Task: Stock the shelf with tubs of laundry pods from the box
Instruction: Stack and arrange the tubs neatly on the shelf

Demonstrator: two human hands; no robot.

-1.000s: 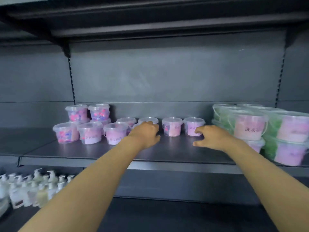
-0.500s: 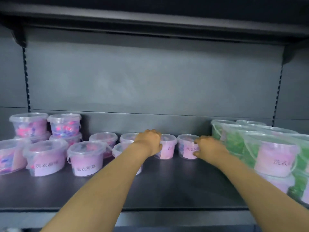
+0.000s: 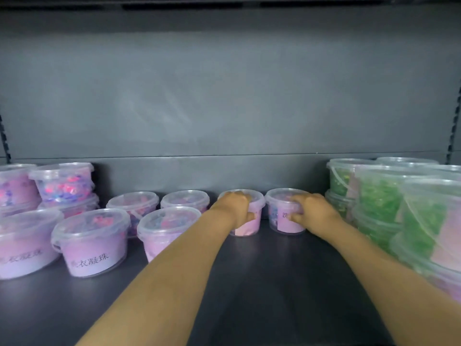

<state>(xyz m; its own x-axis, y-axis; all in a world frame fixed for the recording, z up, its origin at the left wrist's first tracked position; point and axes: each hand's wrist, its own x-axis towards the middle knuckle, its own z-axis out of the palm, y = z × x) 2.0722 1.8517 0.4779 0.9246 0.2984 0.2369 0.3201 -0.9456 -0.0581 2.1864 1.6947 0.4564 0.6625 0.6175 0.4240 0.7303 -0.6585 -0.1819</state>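
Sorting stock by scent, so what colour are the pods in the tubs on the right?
Green, in the clear tubs, seen in the head view.

Shelf (image 3: 274, 283): dark matt metal by the look, smooth. Back panel (image 3: 224, 96) behind it: same matt grey, faint smears. Pink tubs (image 3: 92, 243) left of the hands: clear, slightly frosted plastic, soft sheen on lids, matt paper labels. Green tubs (image 3: 381, 201) on the right: same clear plastic, thin plastic handles.
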